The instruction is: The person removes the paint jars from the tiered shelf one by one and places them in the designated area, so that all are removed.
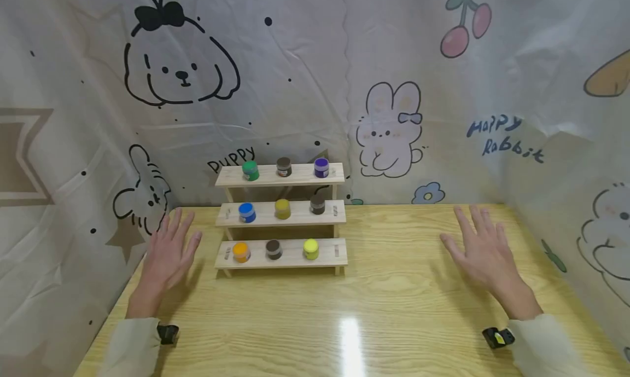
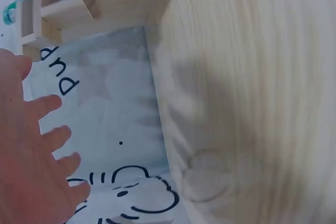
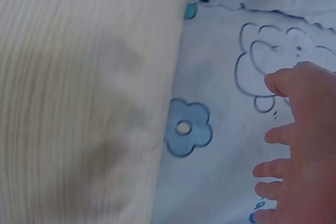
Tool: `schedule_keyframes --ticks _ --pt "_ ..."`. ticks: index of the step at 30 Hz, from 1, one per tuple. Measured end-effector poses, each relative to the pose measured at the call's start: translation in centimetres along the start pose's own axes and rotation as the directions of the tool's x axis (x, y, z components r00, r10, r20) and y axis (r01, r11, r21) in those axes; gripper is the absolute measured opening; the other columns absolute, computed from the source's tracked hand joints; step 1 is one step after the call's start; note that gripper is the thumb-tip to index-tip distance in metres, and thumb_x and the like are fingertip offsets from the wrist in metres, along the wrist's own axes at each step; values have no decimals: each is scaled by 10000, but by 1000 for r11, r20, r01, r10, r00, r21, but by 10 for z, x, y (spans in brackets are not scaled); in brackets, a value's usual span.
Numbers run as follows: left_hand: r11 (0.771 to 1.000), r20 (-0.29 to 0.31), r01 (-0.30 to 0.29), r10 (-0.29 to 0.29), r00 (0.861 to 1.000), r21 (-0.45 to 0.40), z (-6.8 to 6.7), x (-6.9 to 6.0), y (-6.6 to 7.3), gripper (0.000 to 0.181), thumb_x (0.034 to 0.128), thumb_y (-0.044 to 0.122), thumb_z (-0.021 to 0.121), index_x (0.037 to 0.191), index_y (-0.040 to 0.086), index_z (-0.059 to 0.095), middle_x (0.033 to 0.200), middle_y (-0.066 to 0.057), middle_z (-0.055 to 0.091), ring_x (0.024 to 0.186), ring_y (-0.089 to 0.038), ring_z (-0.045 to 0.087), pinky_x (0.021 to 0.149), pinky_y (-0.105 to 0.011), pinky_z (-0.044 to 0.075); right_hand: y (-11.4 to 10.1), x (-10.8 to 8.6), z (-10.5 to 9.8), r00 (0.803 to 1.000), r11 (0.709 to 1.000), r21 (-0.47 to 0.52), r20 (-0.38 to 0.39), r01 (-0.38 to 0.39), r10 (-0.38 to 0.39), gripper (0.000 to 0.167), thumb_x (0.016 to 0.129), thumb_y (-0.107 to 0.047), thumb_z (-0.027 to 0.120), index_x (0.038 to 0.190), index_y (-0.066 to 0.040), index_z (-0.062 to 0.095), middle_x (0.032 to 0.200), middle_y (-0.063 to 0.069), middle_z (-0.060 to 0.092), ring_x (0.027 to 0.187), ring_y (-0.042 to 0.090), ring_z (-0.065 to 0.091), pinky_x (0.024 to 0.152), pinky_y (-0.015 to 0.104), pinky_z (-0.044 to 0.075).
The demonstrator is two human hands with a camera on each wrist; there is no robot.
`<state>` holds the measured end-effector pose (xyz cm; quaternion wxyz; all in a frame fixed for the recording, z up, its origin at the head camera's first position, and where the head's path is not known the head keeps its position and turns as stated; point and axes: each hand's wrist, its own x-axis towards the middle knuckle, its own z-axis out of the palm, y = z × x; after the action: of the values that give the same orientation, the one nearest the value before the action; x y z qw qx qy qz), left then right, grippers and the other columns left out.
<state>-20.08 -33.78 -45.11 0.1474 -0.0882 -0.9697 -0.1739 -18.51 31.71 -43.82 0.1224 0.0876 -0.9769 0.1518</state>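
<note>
My left hand hovers over the table's left side with fingers spread and nothing in it. Over the right side, my right hand is likewise spread and holds nothing. Nearest the left hand is a three-step wooden rack with small paint jars on every step. The top step bears a green jar, a dark brown jar and a purple jar. On the middle are a blue jar, a mustard jar and a dark jar. An orange jar, a dark jar and a yellow jar stand lowest.
The wood-grain table meets a printed curtain at its back and sides. Light glares off the table's front middle. A small black device sits at the left wrist, another black device at the right.
</note>
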Motion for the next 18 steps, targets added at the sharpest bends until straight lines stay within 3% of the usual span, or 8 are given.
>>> schedule_keyframes --ticks 6,12,15,18 --pt "983 -19 6 -10 1000 -185 9 -15 13 566 1123 338 381 1601 42 316 1663 -267 169 1490 -548 129 1120 -762 154 -26 -1 2 995 994 94 -87 55 -47 726 1053 -438 540 1609 -49 282 1626 327 198 1489 527 160 1170 723 65" --pt "925 -15 13 -20 1000 -380 14 -24 24 533 1122 288 410 1599 63 336 1652 -266 211 1471 -545 204 1101 -767 198 -54 4 6 983 980 172 -168 101 -72 701 1028 -383 615 1609 -117 326 1611 282 284 1432 525 291 1069 769 266" --pt "898 6 23 -23 1000 -440 17 -27 28 518 1121 275 418 1580 38 365 1634 -276 254 1457 -546 239 1093 -760 229 -70 6 7 977 968 218 -199 120 -76 692 1019 -357 636 1604 -132 341 1604 262 310 1418 512 325 1012 779 328" --pt "878 31 38 -27 999 -476 21 -30 31 506 1122 257 422 1564 14 379 1607 -290 300 1439 -544 284 1092 -736 274 -86 10 9 971 946 288 -221 150 -87 673 1013 -320 652 1588 -117 367 1600 232 327 1434 477 323 1034 755 339"
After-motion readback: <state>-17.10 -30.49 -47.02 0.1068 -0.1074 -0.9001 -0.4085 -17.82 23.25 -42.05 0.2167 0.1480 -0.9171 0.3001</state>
